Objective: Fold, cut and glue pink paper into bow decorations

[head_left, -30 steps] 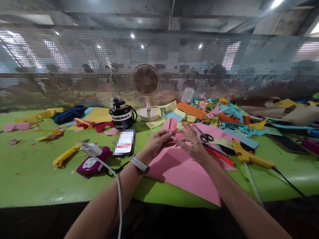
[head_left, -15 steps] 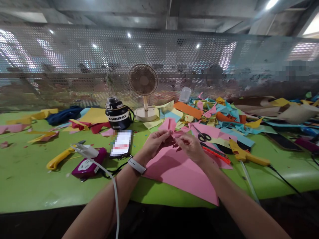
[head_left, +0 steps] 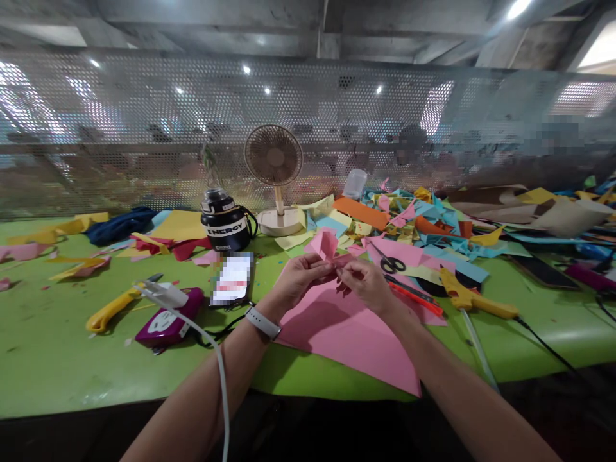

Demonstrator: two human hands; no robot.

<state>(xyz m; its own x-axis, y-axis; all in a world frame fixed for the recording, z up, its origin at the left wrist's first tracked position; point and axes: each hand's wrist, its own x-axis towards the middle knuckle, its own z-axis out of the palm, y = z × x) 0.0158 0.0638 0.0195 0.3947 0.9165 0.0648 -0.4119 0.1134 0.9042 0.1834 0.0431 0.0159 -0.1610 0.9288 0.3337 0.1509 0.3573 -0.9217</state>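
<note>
Both hands meet over a large pink paper sheet (head_left: pixel 346 340) at the front of the green table. My left hand (head_left: pixel 304 277), with a white watch strap at the wrist, pinches a small folded piece of pink paper (head_left: pixel 323 244). The folded part stands up beyond the fingers. My right hand (head_left: pixel 363 282) is closed on the right end of the same piece, thumb and fingertips pressed together close to the left hand's. Fingers hide its lower part. Black-handled scissors (head_left: pixel 393 264) and a red-orange cutter (head_left: pixel 416 299) lie just right of my right hand.
A yellow glue gun (head_left: pixel 474 300) with its cord lies at right. At left are a yellow-handled tool (head_left: pixel 113 310), a purple power box (head_left: pixel 171 324) with a white plug and cable, and a phone (head_left: pixel 231 280). A black jug (head_left: pixel 224 221), a fan (head_left: pixel 274 157) and coloured paper scraps (head_left: pixel 360 212) stand behind.
The upright pink fold has tilted and changed shape slightly between the fingers. Both hands keep their grip in nearly the same place. The whole view has shifted a little.
</note>
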